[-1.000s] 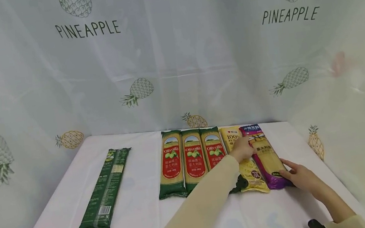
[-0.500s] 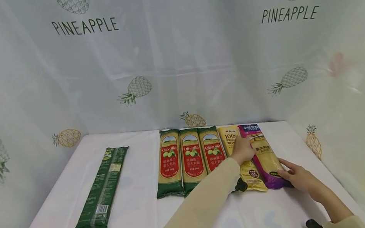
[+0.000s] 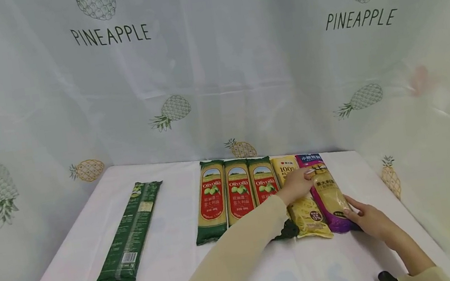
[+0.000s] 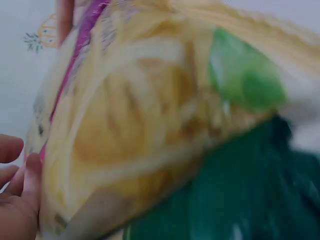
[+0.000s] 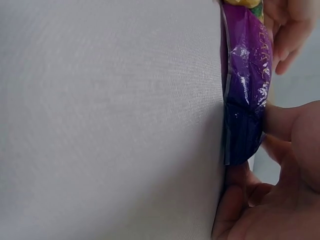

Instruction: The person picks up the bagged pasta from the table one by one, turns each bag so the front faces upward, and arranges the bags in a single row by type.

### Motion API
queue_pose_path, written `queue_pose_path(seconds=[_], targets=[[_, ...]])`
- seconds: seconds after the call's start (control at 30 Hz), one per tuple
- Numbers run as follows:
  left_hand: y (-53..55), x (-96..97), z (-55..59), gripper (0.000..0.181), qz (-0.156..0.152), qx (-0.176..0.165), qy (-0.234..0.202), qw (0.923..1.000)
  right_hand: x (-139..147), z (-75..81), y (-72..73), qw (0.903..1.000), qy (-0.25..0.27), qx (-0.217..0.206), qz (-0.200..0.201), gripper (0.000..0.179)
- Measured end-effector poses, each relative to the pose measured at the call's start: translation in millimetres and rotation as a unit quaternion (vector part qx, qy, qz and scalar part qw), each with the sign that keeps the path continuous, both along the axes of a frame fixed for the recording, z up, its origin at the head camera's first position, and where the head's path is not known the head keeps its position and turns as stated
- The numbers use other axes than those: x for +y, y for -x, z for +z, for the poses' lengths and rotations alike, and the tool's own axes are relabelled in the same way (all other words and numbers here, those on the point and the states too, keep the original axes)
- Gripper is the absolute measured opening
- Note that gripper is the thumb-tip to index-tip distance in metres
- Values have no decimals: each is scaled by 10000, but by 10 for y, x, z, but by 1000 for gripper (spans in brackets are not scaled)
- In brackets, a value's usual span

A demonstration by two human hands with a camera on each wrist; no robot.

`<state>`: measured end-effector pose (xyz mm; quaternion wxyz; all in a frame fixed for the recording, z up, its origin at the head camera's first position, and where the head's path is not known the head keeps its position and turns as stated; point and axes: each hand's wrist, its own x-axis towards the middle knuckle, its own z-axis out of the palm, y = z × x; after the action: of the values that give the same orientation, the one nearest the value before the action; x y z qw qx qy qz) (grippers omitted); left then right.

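In the head view, my left hand (image 3: 296,185) reaches across the yellow pasta pack (image 3: 310,217), and its fingers grip the left edge of the purple pasta pack (image 3: 327,188). The left wrist view has the yellow pack (image 4: 135,120) large and blurred, with my curled fingers and thumb (image 4: 32,175) beside the purple edge. At the lower right corner of the purple pack (image 5: 245,75), my right hand (image 3: 372,220) pinches it, thumb on top and fingers against its edge. Both packs lie flat, side by side.
Left of the yellow pack, three green-and-gold Olivoila spaghetti packs (image 3: 212,200) lie in a row, the rightmost partly hidden by my left sleeve (image 3: 241,253). A green pack (image 3: 132,233) lies back side up farther left. A pineapple-print curtain (image 3: 214,65) hangs behind the white table (image 3: 174,272).
My left hand has shifted slightly, its wrist moving left and its fingers bunching more at the purple pack's edge. My right hand stays at the pack's corner. The other packs have not moved.
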<state>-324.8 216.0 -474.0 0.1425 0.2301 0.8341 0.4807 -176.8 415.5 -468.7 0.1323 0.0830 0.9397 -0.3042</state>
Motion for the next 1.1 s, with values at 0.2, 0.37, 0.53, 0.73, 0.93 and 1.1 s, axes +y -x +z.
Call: queue_pose_path(seconds=[0.2, 0.37, 0.53, 0.73, 0.93, 1.1], targets=[[-23, -482, 182, 40, -270, -65, -369, 9989, -18, -47, -13, 9998, -141, 149, 39, 75], [8, -997, 345, 40, -584, -7, -527, 9969, -20, -29, -47, 9996, -131, 247, -61, 73], [-28, -1488, 522, 42, -570, -92, -533, 9969, -75, 69, -108, 9934, -448, 1048, -135, 66], [-93, -2020, 713, 45, -367, 6, -453, 9983, -633, 296, -216, 9661, -449, 2542, -74, 58], [-121, -2647, 849, 48, -144, 219, -192, 9995, -1432, 602, -317, 9695, 1085, 2194, 133, 65], [-109, -3248, 932, 49, 214, 136, -57, 9997, -2012, 648, -330, 9580, 2367, 1618, 43, 74]])
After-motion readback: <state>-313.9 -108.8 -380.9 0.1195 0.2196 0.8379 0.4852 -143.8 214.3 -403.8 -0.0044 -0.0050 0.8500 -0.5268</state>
